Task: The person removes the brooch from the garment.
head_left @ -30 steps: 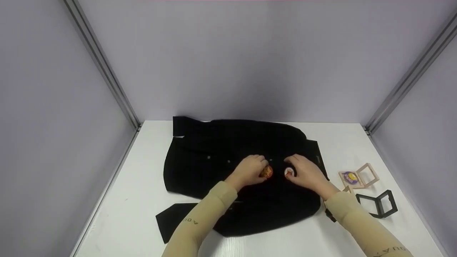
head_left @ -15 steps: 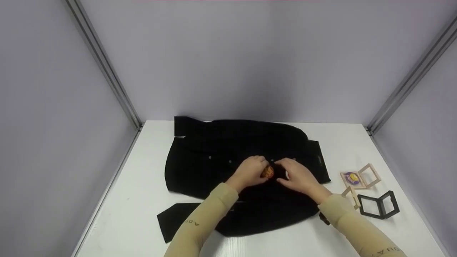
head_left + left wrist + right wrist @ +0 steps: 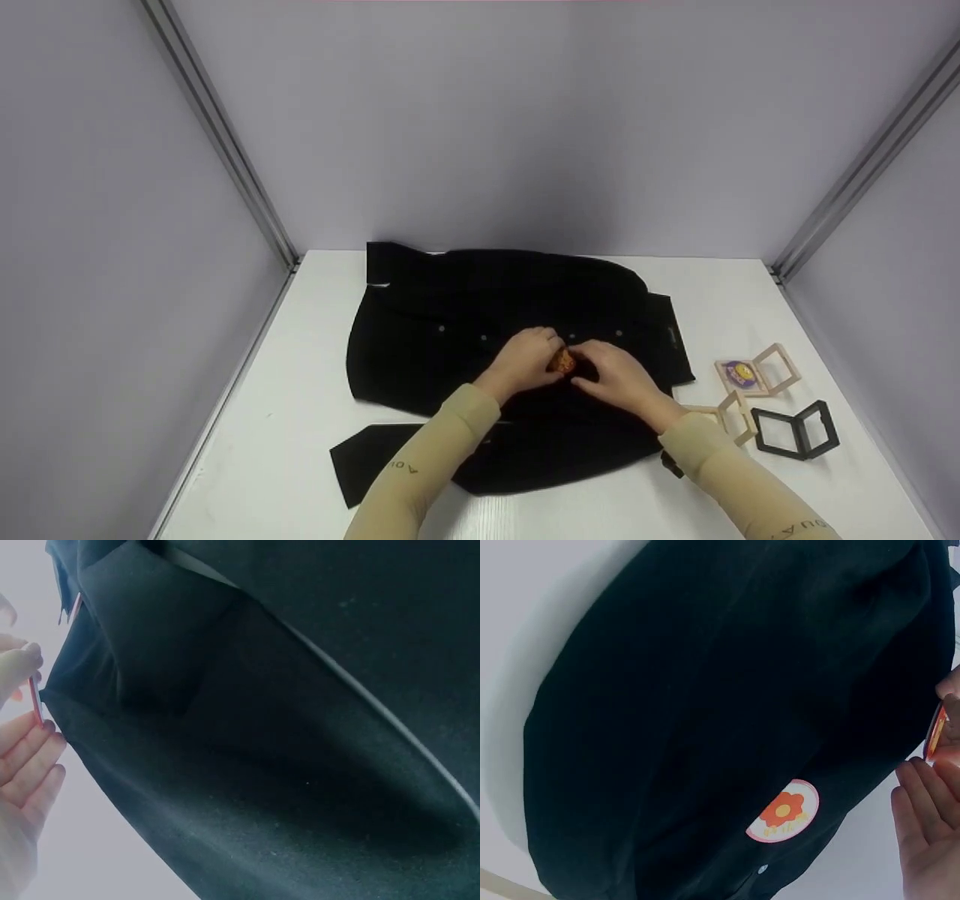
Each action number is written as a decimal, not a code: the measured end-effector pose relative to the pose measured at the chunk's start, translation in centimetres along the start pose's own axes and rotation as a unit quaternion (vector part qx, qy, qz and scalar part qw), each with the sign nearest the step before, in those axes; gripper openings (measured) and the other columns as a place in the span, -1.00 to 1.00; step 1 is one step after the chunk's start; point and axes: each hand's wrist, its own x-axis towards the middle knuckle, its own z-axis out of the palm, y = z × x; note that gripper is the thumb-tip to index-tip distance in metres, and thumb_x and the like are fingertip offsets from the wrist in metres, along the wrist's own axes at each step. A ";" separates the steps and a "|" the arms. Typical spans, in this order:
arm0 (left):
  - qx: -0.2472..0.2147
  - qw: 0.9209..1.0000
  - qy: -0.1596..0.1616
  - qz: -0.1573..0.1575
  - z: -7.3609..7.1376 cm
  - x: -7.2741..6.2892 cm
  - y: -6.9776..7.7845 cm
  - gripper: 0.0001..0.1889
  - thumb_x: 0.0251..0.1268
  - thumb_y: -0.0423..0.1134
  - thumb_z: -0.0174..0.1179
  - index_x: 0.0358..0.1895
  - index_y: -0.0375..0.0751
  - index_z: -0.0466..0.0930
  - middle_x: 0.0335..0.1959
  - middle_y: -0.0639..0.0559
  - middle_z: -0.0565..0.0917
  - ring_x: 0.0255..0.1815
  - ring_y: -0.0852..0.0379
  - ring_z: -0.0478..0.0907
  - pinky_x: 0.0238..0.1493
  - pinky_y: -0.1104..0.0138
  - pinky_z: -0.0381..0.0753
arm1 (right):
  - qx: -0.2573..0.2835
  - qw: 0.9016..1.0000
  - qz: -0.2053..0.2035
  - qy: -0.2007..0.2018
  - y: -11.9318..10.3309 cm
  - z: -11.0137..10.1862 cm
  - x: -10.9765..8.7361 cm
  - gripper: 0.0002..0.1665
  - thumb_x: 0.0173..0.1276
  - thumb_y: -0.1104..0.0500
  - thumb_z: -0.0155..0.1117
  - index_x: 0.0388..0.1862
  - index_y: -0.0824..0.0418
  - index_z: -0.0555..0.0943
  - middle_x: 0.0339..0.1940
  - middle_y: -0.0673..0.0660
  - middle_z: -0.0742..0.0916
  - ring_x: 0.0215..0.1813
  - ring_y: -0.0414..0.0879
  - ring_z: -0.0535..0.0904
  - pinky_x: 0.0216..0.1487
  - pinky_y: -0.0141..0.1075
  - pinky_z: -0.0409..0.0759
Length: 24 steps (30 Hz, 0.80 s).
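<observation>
A black garment (image 3: 510, 292) with several pale snap buttons lies spread on the table. My left hand (image 3: 521, 360), over its middle, grips a round orange badge (image 3: 562, 361). Opposite it is my right hand (image 3: 615, 379), thumb and fingers spread apart, with its fingertips at the badge's right side. Seen edge-on in the right wrist view, the orange badge (image 3: 935, 731) sits between fingers at the right edge. A white badge with an orange flower (image 3: 783, 810) shows on the cloth there, one side covered by black fabric; in the head view the right hand hides it.
At the right of the white table (image 3: 247, 450) stand small open frames: a wooden frame (image 3: 780, 367) with a purple and yellow badge (image 3: 741, 373), another wooden frame (image 3: 739, 420) partly behind the right sleeve, and a black frame (image 3: 799, 431). Grey walls (image 3: 480, 127) enclose the table.
My right hand has moved left from the white flower badge to the orange badge, and now covers the flower badge. My left hand stays nearly still, gripping the orange badge.
</observation>
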 end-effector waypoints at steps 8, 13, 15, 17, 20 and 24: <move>0.000 1.000 0.015 0.010 0.0 -0.2 0.1 -0.55 0.31 0.08 0.48 0.12 -0.08 0.70 -0.02 0.09 0.73 0.03 0.15 0.70 0.29 0.27 0.67 | -0.004 1.000 0.010 0.010 -0.3 0.2 0.1 -0.47 0.27 0.14 0.62 0.17 0.28 0.69 0.07 0.17 0.81 0.12 0.08 0.76 0.20 -0.01 0.73; 0.001 1.000 0.019 0.015 0.1 -0.2 0.3 -0.55 0.30 0.08 0.47 0.12 -0.06 0.70 -0.03 0.10 0.73 0.02 0.16 0.70 0.28 0.27 0.68 | -0.007 1.000 0.013 0.016 -0.3 0.4 0.1 -0.47 0.24 0.17 0.63 0.16 0.28 0.69 0.05 0.17 0.81 0.11 0.09 0.75 0.19 -0.01 0.73; 0.002 1.000 0.019 0.014 0.1 -0.1 0.3 -0.55 0.30 0.09 0.47 0.13 -0.07 0.70 -0.02 0.10 0.73 0.02 0.16 0.70 0.28 0.27 0.68 | -0.008 1.000 0.015 0.015 -0.4 0.4 0.2 -0.46 0.24 0.17 0.63 0.16 0.28 0.69 0.06 0.18 0.81 0.12 0.10 0.75 0.20 0.00 0.72; 0.002 1.000 0.022 0.015 0.1 -0.2 0.3 -0.54 0.31 0.10 0.46 0.13 -0.07 0.70 -0.03 0.09 0.73 0.02 0.15 0.70 0.28 0.27 0.68 | -0.009 1.000 0.019 0.015 -0.4 0.5 0.2 -0.47 0.24 0.17 0.63 0.16 0.28 0.69 0.06 0.19 0.82 0.12 0.11 0.75 0.20 0.00 0.72; 0.001 0.999 0.027 0.019 0.1 -0.3 0.3 -0.54 0.32 0.10 0.46 0.12 -0.09 0.70 -0.03 0.09 0.73 0.02 0.15 0.70 0.27 0.26 0.68 | -0.011 1.000 0.023 0.017 -0.5 0.6 0.3 -0.48 0.24 0.16 0.63 0.14 0.27 0.70 0.05 0.19 0.82 0.11 0.11 0.75 0.20 0.00 0.72; 0.000 0.999 0.033 0.027 0.2 -0.5 0.3 -0.55 0.32 0.11 0.46 0.11 -0.10 0.71 -0.03 0.08 0.74 0.01 0.15 0.71 0.26 0.27 0.68 | -0.012 0.999 0.023 0.021 -0.5 0.7 0.2 -0.50 0.25 0.15 0.63 0.13 0.26 0.70 0.02 0.17 0.82 0.08 0.10 0.76 0.17 0.00 0.73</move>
